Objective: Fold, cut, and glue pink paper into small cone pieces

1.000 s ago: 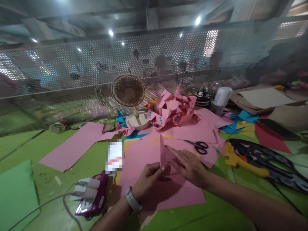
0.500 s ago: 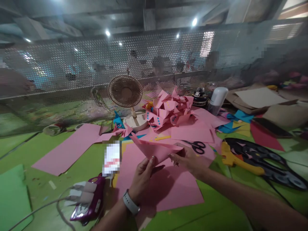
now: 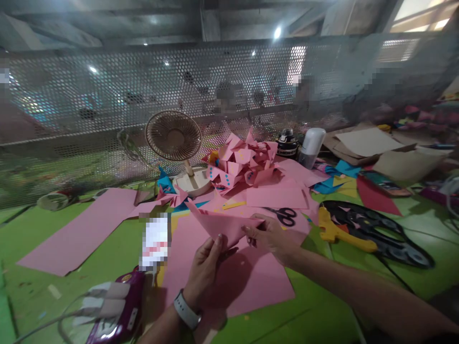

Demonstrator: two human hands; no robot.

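Observation:
Between my two hands is a folded pink paper, held up over the worktable. My left hand, with a pale watch strap on its wrist, pinches the lower edge between thumb and fingers. At the right end, my right hand grips the paper's corner with closed fingers. Beneath them lies a large flat pink sheet. Black-handled scissors rest on pink paper just beyond my right hand. Behind is a heap of folded pink paper pieces, some with blue dots.
A small fan stands at the back beside the heap. On the left sits a purple power strip with plugs and cables. To the right are a yellow-handled tool on a black tray and a white-capped bottle. A perforated metal screen runs behind.
The whole view has shifted, so the table things appear further left. Both hands keep their hold on the folded pink paper, with little change in pose.

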